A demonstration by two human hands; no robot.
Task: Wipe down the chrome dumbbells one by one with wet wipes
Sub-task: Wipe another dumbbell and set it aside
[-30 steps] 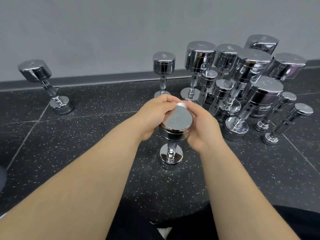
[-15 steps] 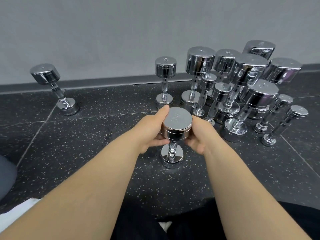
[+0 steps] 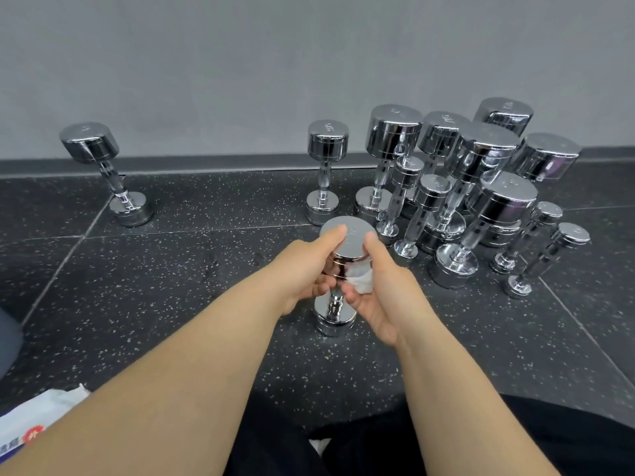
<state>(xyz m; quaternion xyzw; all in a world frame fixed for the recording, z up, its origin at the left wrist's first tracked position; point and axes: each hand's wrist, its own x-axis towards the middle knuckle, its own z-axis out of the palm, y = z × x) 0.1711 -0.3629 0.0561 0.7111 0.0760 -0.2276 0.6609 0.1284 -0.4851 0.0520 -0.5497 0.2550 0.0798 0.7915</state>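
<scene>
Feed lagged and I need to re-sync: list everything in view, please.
held dumbbell: 1, chrome, on end, centre floor
lone dumbbell: 1, chrome, far left by wall
single dumbbell: 1, chrome, behind held dumbbell
dumbbell cluster: about 10, chrome, right by wall
wet wipe: 1, white, against held dumbbell's top head
wipes pack: 1, white, bottom left
floor: black, speckled
wall: grey
left hand: grips top head
right hand: holds wet wipe

"5KG" atop rear dumbbell (image 3: 327, 142) (other marks illegible)
</scene>
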